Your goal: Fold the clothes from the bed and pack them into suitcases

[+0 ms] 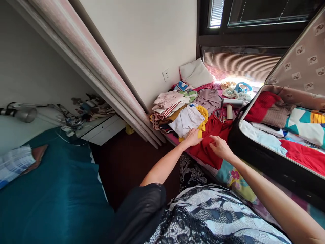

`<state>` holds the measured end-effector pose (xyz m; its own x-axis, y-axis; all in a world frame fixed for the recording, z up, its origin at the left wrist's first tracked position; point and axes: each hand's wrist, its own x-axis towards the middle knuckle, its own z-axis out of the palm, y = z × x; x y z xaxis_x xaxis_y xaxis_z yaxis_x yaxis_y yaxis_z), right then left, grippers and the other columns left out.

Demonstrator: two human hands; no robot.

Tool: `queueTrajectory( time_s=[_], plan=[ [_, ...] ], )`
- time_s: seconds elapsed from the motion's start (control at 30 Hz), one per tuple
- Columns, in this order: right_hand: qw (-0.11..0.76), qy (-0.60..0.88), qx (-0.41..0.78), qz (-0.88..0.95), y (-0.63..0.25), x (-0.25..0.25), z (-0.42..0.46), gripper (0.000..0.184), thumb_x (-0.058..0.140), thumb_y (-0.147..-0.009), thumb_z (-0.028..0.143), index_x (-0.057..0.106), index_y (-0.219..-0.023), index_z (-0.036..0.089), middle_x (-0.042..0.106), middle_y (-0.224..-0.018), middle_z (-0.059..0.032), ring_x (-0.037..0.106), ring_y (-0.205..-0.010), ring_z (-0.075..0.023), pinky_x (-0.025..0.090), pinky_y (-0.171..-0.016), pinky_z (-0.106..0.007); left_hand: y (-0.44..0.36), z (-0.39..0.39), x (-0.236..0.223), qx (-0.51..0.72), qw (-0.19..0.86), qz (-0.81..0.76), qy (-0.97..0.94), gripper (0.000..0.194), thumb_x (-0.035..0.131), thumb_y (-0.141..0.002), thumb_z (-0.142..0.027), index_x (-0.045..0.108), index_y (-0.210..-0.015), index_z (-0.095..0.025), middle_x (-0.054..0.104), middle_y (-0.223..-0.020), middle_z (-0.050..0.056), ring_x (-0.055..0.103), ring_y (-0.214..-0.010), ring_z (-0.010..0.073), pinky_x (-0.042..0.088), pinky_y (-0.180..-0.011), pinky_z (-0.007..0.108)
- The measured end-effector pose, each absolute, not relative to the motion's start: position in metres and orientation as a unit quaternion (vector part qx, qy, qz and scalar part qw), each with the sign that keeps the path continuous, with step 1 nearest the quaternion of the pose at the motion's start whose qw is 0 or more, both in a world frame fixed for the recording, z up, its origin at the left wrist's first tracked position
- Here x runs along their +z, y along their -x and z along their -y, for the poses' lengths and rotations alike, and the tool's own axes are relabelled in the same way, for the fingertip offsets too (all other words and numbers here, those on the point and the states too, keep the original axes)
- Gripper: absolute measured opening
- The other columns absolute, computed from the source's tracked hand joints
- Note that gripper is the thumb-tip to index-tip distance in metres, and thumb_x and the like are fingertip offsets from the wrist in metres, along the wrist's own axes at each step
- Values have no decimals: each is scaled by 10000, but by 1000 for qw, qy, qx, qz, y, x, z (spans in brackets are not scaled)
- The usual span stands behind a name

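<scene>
The bed is at the far left, covered in teal cloth. The curtain hangs between the bed and the clothes pile. The suitcase is at the right, lid raised, with folded clothes inside. A pillow leans in the corner behind the clothes pile.

The clothes pile sits against the wall, left of the suitcase. The red garment is spread, with creases, between the clothes pile and the suitcase. It extends beneath and between the two hands, and beyond them toward the suitcase. The white garment lies at the near right edge of the clothes pile, on top of the yellow garment.

Left hand: palm down at the boundary of the yellow garment and the red garment, fingers extended and close together. Whether cloth is pinched beneath them cannot be determined.

Right hand: over the red garment, partly open, fingers bent, with no visible hold. Contact with the cloth cannot be confirmed. The hands are near each other but apart.
</scene>
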<state>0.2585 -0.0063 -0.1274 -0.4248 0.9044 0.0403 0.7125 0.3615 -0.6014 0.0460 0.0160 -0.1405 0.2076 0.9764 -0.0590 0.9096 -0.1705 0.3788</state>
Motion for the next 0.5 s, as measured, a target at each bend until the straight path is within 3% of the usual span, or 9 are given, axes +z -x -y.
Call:
queueTrajectory(
  time_s=[0.1,0.23,0.37,0.5],
  plan=[
    [158,504,272,805,-255,-144,-1,455,572,-923,235,670,-1349,112,733,-1090,-155,699,-880,-239,544,-890,-360,-24,-26,-126,186,147,-609,-757,549,737,-937,-350,616,-1428,-136,631,-1401,181,613,-1311,288,479,-1169,401],
    [128,505,301,799,-252,-159,-5,438,588,-919,203,669,-1341,120,738,-1103,-134,705,-898,-206,520,-865,-298,34,-60,-93,267,44,-670,-691,489,692,-953,-275,621,-1414,-130,609,-1443,196,561,-1390,299,438,-1207,413],
    [141,503,299,799,-253,-170,-6,419,624,-900,192,696,-1306,119,725,-1109,-138,695,-926,-207,503,-866,-278,106,-101,-59,207,-12,-760,-616,543,614,-989,-297,558,-1497,-114,567,-1521,212,482,-1476,319,356,-1254,426],
    [141,506,299,797,-254,-175,-6,413,641,-892,176,705,-1296,115,703,-1080,-129,672,-904,-208,496,-862,-286,156,-133,-43,95,44,-782,-615,694,665,-950,-380,516,-1567,-99,546,-1583,208,502,-1480,316,373,-1230,358]
  ],
)
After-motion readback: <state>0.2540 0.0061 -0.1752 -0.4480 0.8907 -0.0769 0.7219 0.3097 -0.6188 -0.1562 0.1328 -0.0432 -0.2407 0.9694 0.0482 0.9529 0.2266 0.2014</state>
